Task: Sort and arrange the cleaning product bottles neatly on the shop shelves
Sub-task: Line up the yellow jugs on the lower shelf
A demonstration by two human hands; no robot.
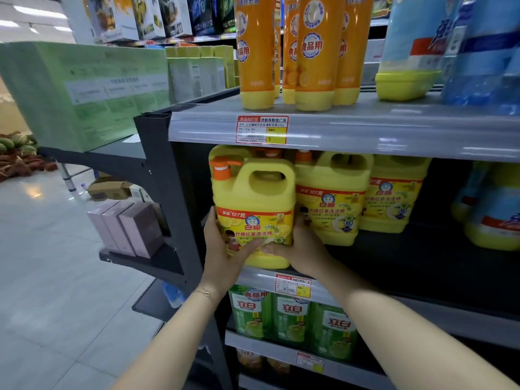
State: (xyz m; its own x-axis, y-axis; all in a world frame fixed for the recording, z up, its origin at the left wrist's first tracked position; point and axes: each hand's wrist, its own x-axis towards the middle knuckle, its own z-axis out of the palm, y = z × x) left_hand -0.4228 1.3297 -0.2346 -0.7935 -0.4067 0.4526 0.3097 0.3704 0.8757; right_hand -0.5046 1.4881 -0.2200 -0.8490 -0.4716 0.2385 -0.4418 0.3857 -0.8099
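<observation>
**Fingers.** Left fingers [249,247] curl across the lower front of the label, with the thumb up the left wall. Right fingers [270,249] wrap in from the other side, and their tips nearly meet the left ones. Neither is slack; each is clasped on the jug.

**Hands.** Left hand [222,249] and right hand [302,247] clamp the base from opposite sides. The low, two-sided hold probably suits a heavy, full container. A thin bracelet [206,293] sits on the left wrist.

**Item held.** Large yellow plastic dish-liquid jug with moulded handle and orange pump [253,204], upright, label outward. It is at the left end of the grey-edged middle shelf [256,278], its base at the front lip; whether it rests there or is just lifted cannot be told. It stands further forward than its row, so it is probably being squared up.

**Same row.** Two matching yellow jugs, one [332,204] just beside the held jug and the next [394,204] beyond, both set further back. More jug tops show behind.

**Further right.** Blue bottles with yellow bases [489,215], apart from the yellow group and sorted by kind.

**Shelf above.** Tall orange squeeze bottles standing on yellow caps [315,52], clustered over a red-bordered price tag [263,129].

**Shelf below.** Green-labelled bottles [292,316], side by side, faces forward.
</observation>
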